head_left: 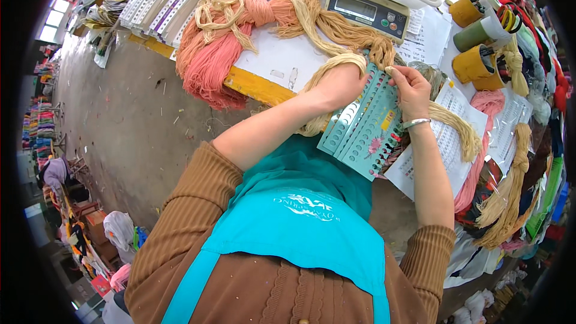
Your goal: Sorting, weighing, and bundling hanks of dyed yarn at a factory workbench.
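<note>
Thumb and forefinger of the right hand [414,93] are pressed together at the upper end of the teal punched cards [354,129]; anything pinched is too small to tell. Left hand [345,87] is partly hidden by pale yarn [336,63]; its grip can't be told. Coloured thread [396,138] is seen along the cards' right side, other holes look unfilled: judged partway. Table's yellow edge [258,87] is overhung by the cards. Movement is hemmed in by scale [366,11] above, papers [441,141] rightward; more room is left over the floor [132,102].
</note>
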### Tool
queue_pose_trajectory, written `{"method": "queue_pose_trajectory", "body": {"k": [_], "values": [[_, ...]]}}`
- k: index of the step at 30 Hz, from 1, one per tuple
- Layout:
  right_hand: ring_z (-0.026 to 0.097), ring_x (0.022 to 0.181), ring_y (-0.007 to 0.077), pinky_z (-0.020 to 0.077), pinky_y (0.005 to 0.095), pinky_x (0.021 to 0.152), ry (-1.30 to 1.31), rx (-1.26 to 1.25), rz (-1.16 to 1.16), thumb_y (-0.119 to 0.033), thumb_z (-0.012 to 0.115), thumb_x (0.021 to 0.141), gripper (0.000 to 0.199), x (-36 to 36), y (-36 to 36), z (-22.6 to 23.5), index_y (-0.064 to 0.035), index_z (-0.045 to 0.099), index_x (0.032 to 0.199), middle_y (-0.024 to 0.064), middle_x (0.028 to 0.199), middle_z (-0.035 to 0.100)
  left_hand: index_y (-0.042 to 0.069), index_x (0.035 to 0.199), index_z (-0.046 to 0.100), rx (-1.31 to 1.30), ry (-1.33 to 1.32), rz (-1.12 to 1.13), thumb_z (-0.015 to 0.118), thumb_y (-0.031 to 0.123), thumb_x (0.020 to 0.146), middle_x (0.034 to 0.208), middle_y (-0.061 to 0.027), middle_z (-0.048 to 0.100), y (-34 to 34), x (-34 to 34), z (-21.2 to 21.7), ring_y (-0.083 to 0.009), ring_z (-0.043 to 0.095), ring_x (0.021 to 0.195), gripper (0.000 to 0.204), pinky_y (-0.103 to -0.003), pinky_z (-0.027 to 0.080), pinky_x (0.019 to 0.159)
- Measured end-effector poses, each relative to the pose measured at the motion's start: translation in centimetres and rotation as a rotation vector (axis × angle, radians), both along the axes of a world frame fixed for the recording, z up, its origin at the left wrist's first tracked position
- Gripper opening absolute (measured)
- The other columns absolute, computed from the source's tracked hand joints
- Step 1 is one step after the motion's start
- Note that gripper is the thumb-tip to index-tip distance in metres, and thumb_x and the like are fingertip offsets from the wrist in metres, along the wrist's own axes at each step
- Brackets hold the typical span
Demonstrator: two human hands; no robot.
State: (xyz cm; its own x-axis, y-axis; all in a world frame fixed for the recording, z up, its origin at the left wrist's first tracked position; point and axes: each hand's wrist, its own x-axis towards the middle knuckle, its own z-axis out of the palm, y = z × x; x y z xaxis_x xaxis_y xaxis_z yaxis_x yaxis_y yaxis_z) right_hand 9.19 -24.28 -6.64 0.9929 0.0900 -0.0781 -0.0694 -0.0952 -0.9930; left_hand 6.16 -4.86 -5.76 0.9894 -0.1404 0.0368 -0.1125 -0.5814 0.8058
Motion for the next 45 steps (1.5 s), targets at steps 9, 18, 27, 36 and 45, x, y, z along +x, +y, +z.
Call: {"method": "queue_pose_trajectory", "body": {"k": [9, 18, 27, 36, 45], "values": [[0.052, 0.061, 0.0011, 0.0356, 0.0165, 0.052, 0.001, 0.018, 0.005, -0.014, 0.070, 0.089, 0.016, -0.2, 0.2, 1.0, -0.0016, 0.070, 0.099, -0.0001, 0.075, 0.066, -0.004, 0.108, 0.062, -0.625, 0.345, 0.106, 0.066, 0.011, 0.086, 0.095, -0.0108, 0.066, -1.5, 1.5, -0.5, -0.0159, 0.062, 0.086, 0.028, -0.031, 0.050, 0.075], [0.059, 0.068, 0.0042, 0.0470, 0.0199, 0.061, -0.101, -0.118, 0.124, -0.013, 0.067, 0.090, 0.016, -0.8, 1.1, 1.2, 0.0013, 0.069, 0.097, -0.0002, 0.074, 0.065, -0.002, 0.110, 0.057, -0.820, 0.430, 0.042, 0.056, 0.001, 0.082, 0.092, -0.0059, 0.062, -0.8, -0.6, -0.3, -0.0127, 0.060, 0.081, 0.028, -0.027, 0.049, 0.068], [0.058, 0.068, 0.0040, 0.0476, 0.0205, 0.062, -0.277, -0.360, 0.189, -0.008, 0.066, 0.090, 0.013, -2.0, 2.5, 1.3, -0.0005, 0.068, 0.100, -0.0004, 0.077, 0.065, 0.005, 0.106, 0.059, -0.829, 0.437, 0.076, 0.057, 0.003, 0.082, 0.078, 0.0009, 0.056, -0.3, -1.0, -0.1, -0.0065, 0.048, 0.059, 0.024, -0.024, 0.039, 0.050], [0.058, 0.066, 0.0069, 0.0475, 0.0223, 0.062, -0.543, -0.450, 0.163, -0.004, 0.068, 0.086, 0.011, -2.6, 3.0, 2.1, 0.0013, 0.068, 0.096, 0.0047, 0.078, 0.065, 0.009, 0.091, 0.061, -0.933, 0.468, 0.103, 0.059, 0.009, 0.086, 0.070, 0.0022, 0.053, -0.2, -0.7, -0.2, -0.0047, 0.044, 0.054, 0.005, -0.021, 0.032, 0.046], [0.063, 0.064, 0.0205, 0.0500, 0.0310, 0.063, -0.626, -0.537, 0.159, -0.006, 0.067, 0.085, 0.009, -2.5, 3.2, 1.9, -0.0017, 0.064, 0.092, 0.0122, 0.074, 0.064, -0.002, 0.090, 0.059, -0.375, -0.041, 0.099, 0.056, 0.007, 0.083, 0.072, -0.0025, 0.056, -0.9, -1.0, -0.2, -0.0140, 0.049, 0.065, 0.012, -0.033, 0.043, 0.061]]}}
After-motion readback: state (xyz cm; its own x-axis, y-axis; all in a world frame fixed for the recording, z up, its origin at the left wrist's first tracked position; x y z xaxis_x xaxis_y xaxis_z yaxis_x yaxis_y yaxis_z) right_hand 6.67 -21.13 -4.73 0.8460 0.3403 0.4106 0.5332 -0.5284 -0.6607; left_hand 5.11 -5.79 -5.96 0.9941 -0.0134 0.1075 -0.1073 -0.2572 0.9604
